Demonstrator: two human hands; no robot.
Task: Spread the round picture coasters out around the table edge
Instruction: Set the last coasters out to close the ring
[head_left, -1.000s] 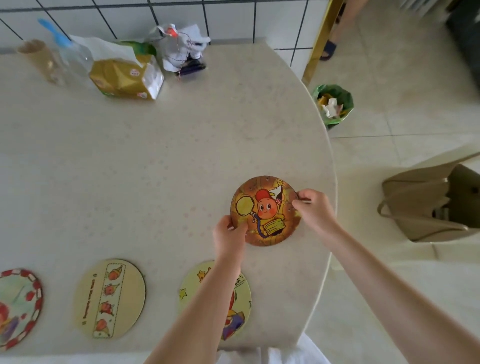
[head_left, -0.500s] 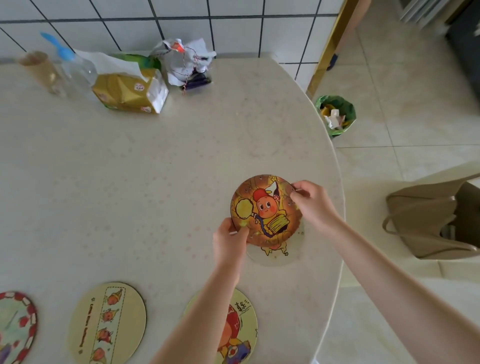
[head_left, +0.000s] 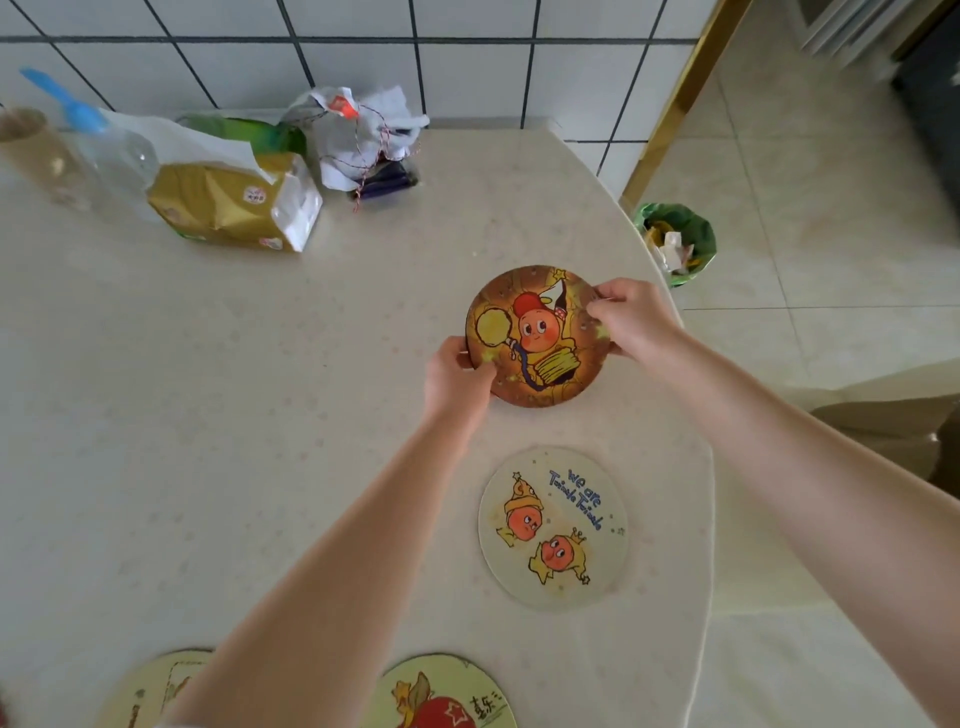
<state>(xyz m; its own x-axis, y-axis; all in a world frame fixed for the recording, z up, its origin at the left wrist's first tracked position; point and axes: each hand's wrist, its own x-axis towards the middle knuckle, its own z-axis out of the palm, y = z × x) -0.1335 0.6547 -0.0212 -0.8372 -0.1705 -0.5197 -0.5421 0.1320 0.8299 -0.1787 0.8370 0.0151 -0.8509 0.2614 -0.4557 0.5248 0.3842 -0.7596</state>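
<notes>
I hold a brown-and-orange round picture coaster (head_left: 537, 338) over the right part of the cream table (head_left: 208, 415). My left hand (head_left: 454, 376) pinches its lower-left rim and my right hand (head_left: 631, 319) pinches its upper-right rim. Whether more coasters sit beneath it in my hands is hidden. A pale coaster with two cartoon figures and blue writing (head_left: 553, 527) lies flat near the table's right edge, below my hands. A yellow-green coaster (head_left: 447, 693) and a cream one (head_left: 156, 691) lie along the near edge, partly cut off or covered by my left arm.
At the back by the tiled wall stand a yellow packet (head_left: 234, 205), a clear bottle with a blue cap (head_left: 98, 140), a brown cup (head_left: 36, 150) and a crumpled white bag (head_left: 358, 137). A green-lined bin (head_left: 678, 241) sits on the floor right of the table, a tan bag (head_left: 893, 431) beyond.
My hands carried the brown coaster away from me along the right edge. The pale two-figure coaster that was under it now lies alone on the table. The view tilted forward.
</notes>
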